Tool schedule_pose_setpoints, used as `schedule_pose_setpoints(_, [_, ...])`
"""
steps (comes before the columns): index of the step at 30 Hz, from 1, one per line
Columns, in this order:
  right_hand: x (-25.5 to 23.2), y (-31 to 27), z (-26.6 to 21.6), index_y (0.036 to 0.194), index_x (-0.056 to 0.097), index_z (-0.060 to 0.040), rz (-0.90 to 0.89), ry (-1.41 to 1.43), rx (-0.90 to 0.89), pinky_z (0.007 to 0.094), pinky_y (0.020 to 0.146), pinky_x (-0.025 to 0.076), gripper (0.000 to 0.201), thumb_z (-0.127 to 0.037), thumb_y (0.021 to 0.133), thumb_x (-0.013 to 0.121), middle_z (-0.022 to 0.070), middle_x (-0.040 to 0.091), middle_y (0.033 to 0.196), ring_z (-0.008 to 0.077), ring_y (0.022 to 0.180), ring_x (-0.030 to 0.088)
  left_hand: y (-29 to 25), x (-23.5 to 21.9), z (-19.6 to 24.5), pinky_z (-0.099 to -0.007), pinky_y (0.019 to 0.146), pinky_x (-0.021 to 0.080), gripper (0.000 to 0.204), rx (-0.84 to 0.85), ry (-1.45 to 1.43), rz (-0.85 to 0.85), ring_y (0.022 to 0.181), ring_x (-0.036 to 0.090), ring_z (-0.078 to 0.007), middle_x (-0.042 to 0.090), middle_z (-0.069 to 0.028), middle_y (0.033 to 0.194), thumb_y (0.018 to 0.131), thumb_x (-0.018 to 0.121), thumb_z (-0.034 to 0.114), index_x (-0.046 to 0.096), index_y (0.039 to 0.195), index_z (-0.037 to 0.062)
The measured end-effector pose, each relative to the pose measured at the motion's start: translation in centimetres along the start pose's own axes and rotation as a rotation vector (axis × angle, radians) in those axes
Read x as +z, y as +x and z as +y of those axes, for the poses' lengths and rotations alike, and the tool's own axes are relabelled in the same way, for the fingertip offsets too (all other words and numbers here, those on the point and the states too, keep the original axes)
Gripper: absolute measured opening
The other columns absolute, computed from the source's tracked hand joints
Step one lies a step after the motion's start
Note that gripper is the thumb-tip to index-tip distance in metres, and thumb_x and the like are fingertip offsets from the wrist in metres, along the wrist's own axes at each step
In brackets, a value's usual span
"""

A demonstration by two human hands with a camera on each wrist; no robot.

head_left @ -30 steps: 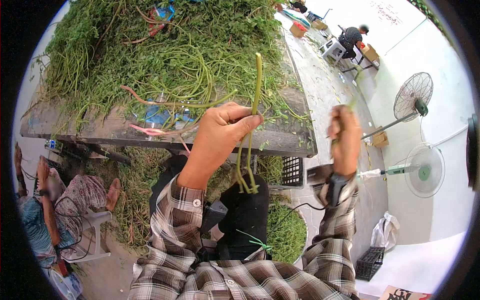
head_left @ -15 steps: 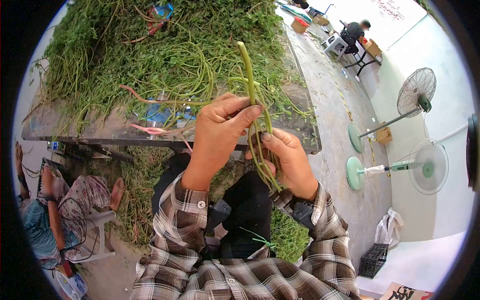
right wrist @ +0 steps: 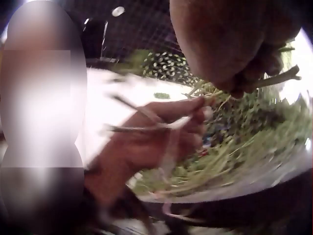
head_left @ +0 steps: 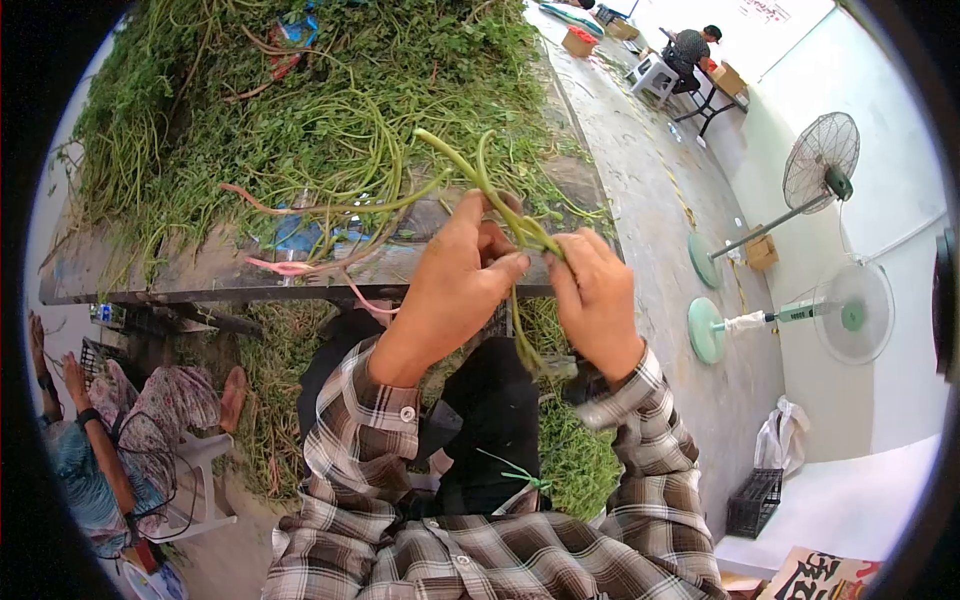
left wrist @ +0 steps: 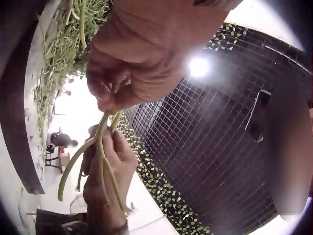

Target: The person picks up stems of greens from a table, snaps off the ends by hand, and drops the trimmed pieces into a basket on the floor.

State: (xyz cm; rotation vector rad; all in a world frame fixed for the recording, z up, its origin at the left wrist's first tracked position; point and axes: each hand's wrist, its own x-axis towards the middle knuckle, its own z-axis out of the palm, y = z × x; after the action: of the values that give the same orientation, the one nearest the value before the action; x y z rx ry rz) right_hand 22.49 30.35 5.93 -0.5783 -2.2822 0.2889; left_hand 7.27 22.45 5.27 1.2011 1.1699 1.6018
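Observation:
Several green plant stems (head_left: 450,152) cross between my two hands above the near edge of the table. My left hand (head_left: 445,285) pinches them between thumb and fingers; their thick ends point up and left past its knuckles, and thin ends hang below its thumb. Close beside it on the right, my right hand (head_left: 598,300) grips stem parts, its thumb near my left thumb. In the left wrist view, forked stems (left wrist: 101,147) drop from the left fingertips in front of the right hand (left wrist: 117,169). In the right wrist view, a stem (right wrist: 281,77) juts out past the right fingers.
A big heap of leafy greens (head_left: 320,110) covers the dark wooden table (head_left: 150,270). Loose pinkish stems (head_left: 290,267) lie at its front edge. Cut greens (head_left: 575,460) sit low by my knees. Another person (head_left: 110,440) sits at left; two fans (head_left: 822,165) stand at right.
My right hand came in from the far right to the stems, then rose beside my left hand. The upper stem ends have tipped left. My left hand keeps its pinch.

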Motion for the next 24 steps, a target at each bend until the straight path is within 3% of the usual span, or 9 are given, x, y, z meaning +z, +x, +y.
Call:
schedule_pose_setpoints(2, [-1.3, -0.4, 2.3, 0.084, 0.054, -0.0027, 0.091, -0.323, 0.066, 0.0427, 0.056, 0.043, 0.005, -0.005, 0.081, 0.052, 0.0158, 0.053, 0.078, 0.0364, 0.068, 0.054, -0.4, 0.3, 0.1, -0.0199, 0.051, 0.038, 0.040, -0.005, -0.055, -0.011, 0.057, 0.046, -0.0060, 0.048, 0.0004, 0.070, 0.081, 0.057, -0.001, 0.040, 0.117, 0.0013])
schedule_pose_setpoints(4, [-4.0, -1.1, 5.8, 0.087, 0.054, -0.0023, 0.160, -0.398, 0.026, 0.0385, 0.054, 0.043, 0.008, -0.008, 0.083, 0.053, 0.0133, 0.057, 0.076, 0.0304, 0.062, 0.056, -0.6, -0.3, 1.1, -0.0195, 0.051, 0.038, 0.047, -0.049, -0.027, -0.008, 0.056, 0.046, -0.0064, 0.049, -0.0011, 0.071, 0.080, 0.058, -0.002, 0.035, 0.120, 0.0010])
schedule_pose_setpoints(6, [-5.9, -2.3, 5.8, 0.087, 0.056, -0.0020, 0.147, 0.017, 0.602, 0.0297, 0.048, 0.041, 0.012, -0.013, 0.087, 0.051, 0.0099, 0.063, 0.077, 0.0169, 0.051, 0.053, -0.5, -0.7, 1.2, -0.0201, 0.050, 0.040, 0.046, -0.054, -0.033, 0.019, 0.056, 0.048, -0.0071, 0.050, -0.0015, 0.070, 0.080, 0.059, 0.000, 0.036, 0.119, -0.0004])
schedule_pose_setpoints(7, [-6.2, -3.3, 5.5, 0.087, 0.056, -0.0020, 0.147, 0.013, 0.614, 0.0297, 0.048, 0.041, 0.012, -0.013, 0.087, 0.051, 0.0099, 0.063, 0.077, 0.0169, 0.051, 0.053, -0.3, -0.8, 1.3, -0.0204, 0.050, 0.041, 0.047, -0.058, -0.107, 0.037, 0.057, 0.050, -0.0077, 0.052, -0.0022, 0.071, 0.080, 0.060, 0.001, 0.036, 0.119, -0.0004])
schedule_pose_setpoints(9, [-6.0, -4.1, 3.0, 0.088, 0.055, -0.0015, 0.077, 0.666, 0.776, 0.0209, 0.044, 0.039, 0.017, -0.016, 0.090, 0.048, 0.0091, 0.066, 0.082, 0.0058, 0.046, 0.045, 0.0, -0.4, 1.3, -0.0211, 0.052, 0.045, 0.044, -0.073, -0.198, 0.033, 0.059, 0.054, -0.0093, 0.055, -0.0039, 0.072, 0.080, 0.062, 0.003, 0.039, 0.118, -0.0007])
schedule_pose_setpoints(11, [-4.4, -5.3, 0.7, 0.093, 0.053, -0.0019, -0.046, 0.933, 0.762, 0.0182, 0.043, 0.038, 0.017, -0.017, 0.091, 0.046, 0.0132, 0.065, 0.097, 0.0047, 0.044, 0.044, 0.1, 0.7, 0.9, -0.0210, 0.052, 0.045, 0.042, -0.094, -0.214, -0.020, 0.059, 0.055, -0.0094, 0.056, -0.0039, 0.072, 0.080, 0.062, 0.004, 0.041, 0.116, -0.0011])
schedule_pose_setpoints(14, [-3.0, -6.2, -2.8, 0.098, 0.052, -0.0019, -0.081, 1.144, 0.954, 0.0186, 0.045, 0.039, 0.017, -0.015, 0.092, 0.044, 0.0111, 0.063, 0.091, 0.0051, 0.050, 0.048, -0.2, 2.5, -0.5, -0.0210, 0.053, 0.046, 0.036, -0.109, -0.234, -0.115, 0.059, 0.055, -0.0093, 0.057, -0.0039, 0.072, 0.080, 0.062, 0.003, 0.046, 0.112, -0.0012])
schedule_pose_setpoints(20, [-3.7, -8.9, -1.9, 0.099, 0.052, -0.0025, -0.133, 1.211, 0.910, 0.0181, 0.044, 0.037, 0.016, -0.014, 0.091, 0.044, 0.0068, 0.060, 0.081, 0.0034, 0.052, 0.046, -1.4, 5.3, -2.2, -0.0212, 0.058, 0.047, 0.029, -0.089, 0.064, -0.236, 0.066, 0.058, -0.0097, 0.063, -0.0069, 0.082, 0.081, 0.059, 0.001, 0.051, 0.108, -0.0006])
schedule_pose_setpoints(24, [-6.1, -10.0, -1.6, 0.092, 0.051, -0.0039, 0.297, 0.759, 0.864, 0.0182, 0.043, 0.036, 0.013, -0.014, 0.092, 0.043, 0.0054, 0.059, 0.078, 0.0034, 0.048, 0.042, -1.5, 5.1, -2.4, -0.0219, 0.063, 0.047, 0.027, -0.120, 0.084, -0.237, 0.074, 0.058, -0.0088, 0.063, -0.0071, 0.088, 0.086, 0.056, 0.007, 0.051, 0.112, -0.0003])
